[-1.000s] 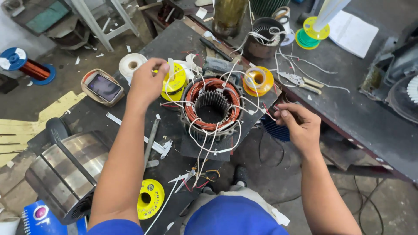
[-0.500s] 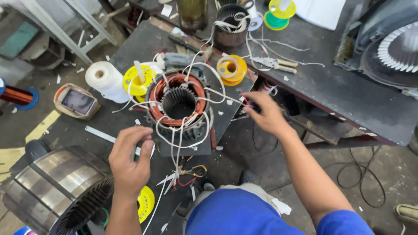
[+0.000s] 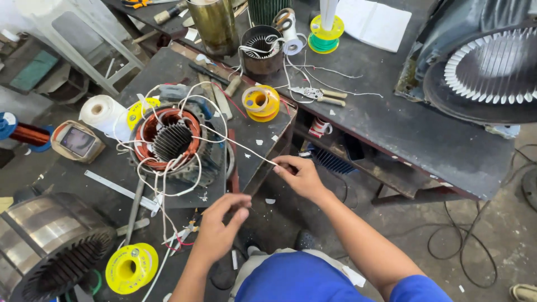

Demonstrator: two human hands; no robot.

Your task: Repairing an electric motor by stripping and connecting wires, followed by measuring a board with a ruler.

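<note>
A motor stator (image 3: 169,141) with copper windings stands upright on the dark workbench (image 3: 254,140), with several white lead wires (image 3: 168,184) spilling off it. My right hand (image 3: 299,176) pinches the end of one white wire pulled taut from the stator, just off the bench's front edge. My left hand (image 3: 221,223) hovers below the stator near the front edge, fingers curled around a thin wire strand. A bundle of coloured wire ends (image 3: 184,232) lies just left of that hand.
A yellow spool (image 3: 261,102) sits behind the stator, another yellow spool (image 3: 131,268) at the near left. A finned motor housing (image 3: 47,243) lies at lower left, a large fan cover (image 3: 481,72) at upper right. White tape roll (image 3: 103,112), pliers (image 3: 316,94), small meter (image 3: 77,141).
My view shifted right. My left hand came down from the yellow spool behind the stator to the bench's front edge. My right hand moved left and now pulls a white wire taut.
</note>
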